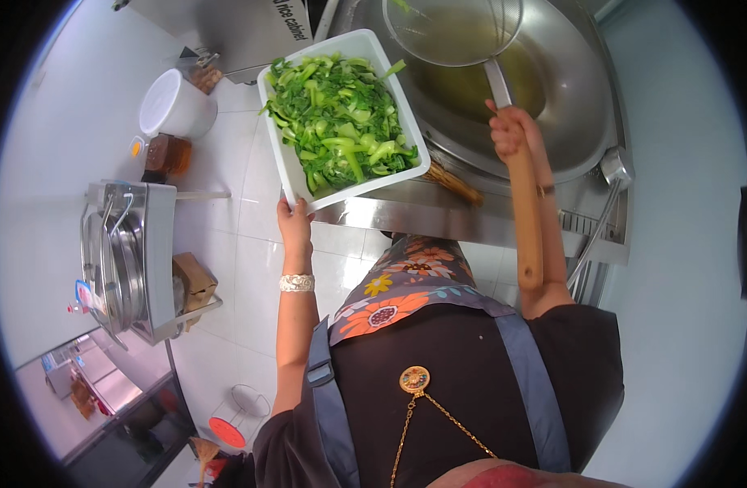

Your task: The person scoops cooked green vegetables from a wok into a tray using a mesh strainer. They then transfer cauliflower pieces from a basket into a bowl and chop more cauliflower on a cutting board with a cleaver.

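Observation:
My left hand (295, 222) grips the near left corner of a white plastic tub (276, 155), which is tilted and rests partly over the stove's edge. Heaped inside are cut, wet-looking leafy greens (349, 122) with pale stalks; one stalk pokes over the right rim. My right hand (512, 131) is closed around the wooden handle (526, 226) of a wire-mesh strainer (453, 30). The strainer's bowl hangs over a large steel wok (568, 97), with a scrap of green in the mesh. Yellowish liquid (471, 91) covers the wok's bottom.
A bamboo wok brush (456, 183) lies on the steel stove edge (398, 210). A long-handled ladle (617, 168) leans at the wok's right. Left are a lidded white bucket (178, 104), a jug of brown liquid (168, 154) and a rack of steel pans (126, 262).

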Tool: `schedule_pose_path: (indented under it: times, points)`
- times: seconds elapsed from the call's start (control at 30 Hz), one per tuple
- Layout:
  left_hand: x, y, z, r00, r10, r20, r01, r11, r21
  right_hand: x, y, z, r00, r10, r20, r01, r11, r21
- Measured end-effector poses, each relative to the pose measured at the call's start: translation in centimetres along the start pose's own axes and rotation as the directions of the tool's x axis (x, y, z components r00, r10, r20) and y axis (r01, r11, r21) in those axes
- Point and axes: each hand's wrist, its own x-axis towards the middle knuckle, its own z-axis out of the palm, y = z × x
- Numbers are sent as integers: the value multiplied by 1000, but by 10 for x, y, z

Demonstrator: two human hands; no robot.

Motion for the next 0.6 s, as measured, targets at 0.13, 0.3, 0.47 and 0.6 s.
schedule_pose_path:
  times: [0.13,0.3,0.47,0.6]
  points:
    - [4,-3,3,999,36,-1,-36,999,-2,-62,31,56,982,-178,-55,148,926,-348]
    - [9,-9,-6,999,24,27,-25,1000,19,-94,73,86,923,-383,-44,212,598,-773]
    - [7,-4,-6,998,54,26,-54,998,-9,-114,95,91,924,-383,5,222,524,-822]
    - [7,1,-6,997,61,41,-61,998,3,-119,100,86,870,-488,-66,249,552,-796]
